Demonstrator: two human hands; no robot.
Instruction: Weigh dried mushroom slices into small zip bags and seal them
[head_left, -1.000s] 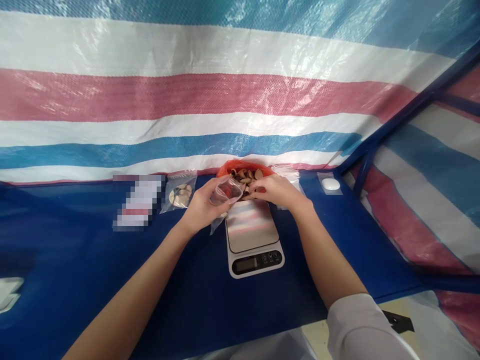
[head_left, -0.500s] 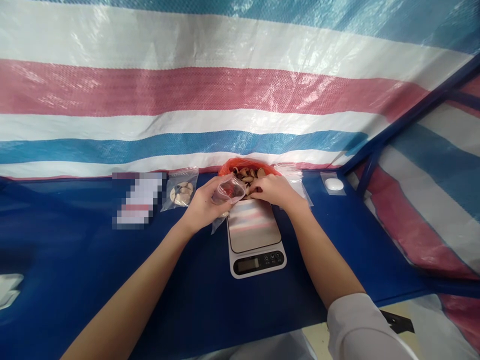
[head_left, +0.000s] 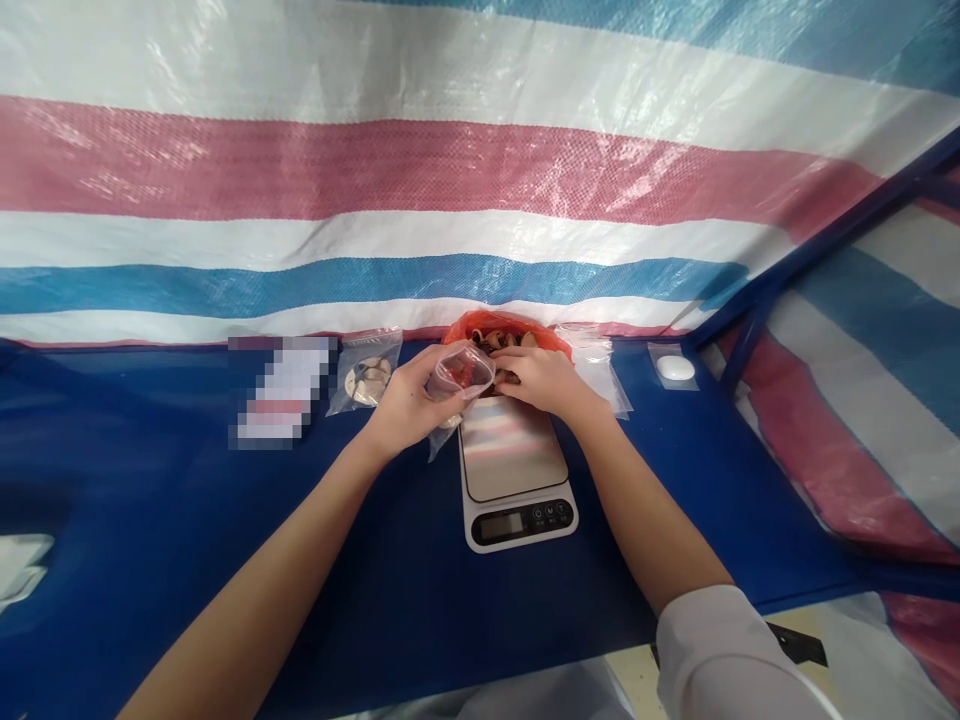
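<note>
A small clear zip bag (head_left: 446, 432) is gripped by my left hand (head_left: 405, 405), its mouth spread round and facing up. A few pale slices show low inside it. Behind the scale lies an orange-red plastic bag (head_left: 480, 322) filled with brown-edged dried slices (head_left: 529, 341). My right hand (head_left: 546, 380) is at the front of that bag, fingers curled down over dark dried slices, close beside the zip bag's mouth. Its fingertips are partly hidden. Below both hands sits a white kitchen scale (head_left: 516, 465) with a shiny plate; no digits are readable on its display.
Left of my hands lies a filled zip bag of pale slices (head_left: 367, 380), beside a blurred-out sheet (head_left: 285, 395). Flat clear bags (head_left: 600, 370) lie to the right, then a bagged white oval object (head_left: 675, 368). Striped sheeting (head_left: 375, 170) rises behind the blue table (head_left: 187, 520).
My right hand has shifted slightly left, its fingers now closer to the zip bag's mouth. My left hand still holds the bag. The whole view has moved slightly.
</note>
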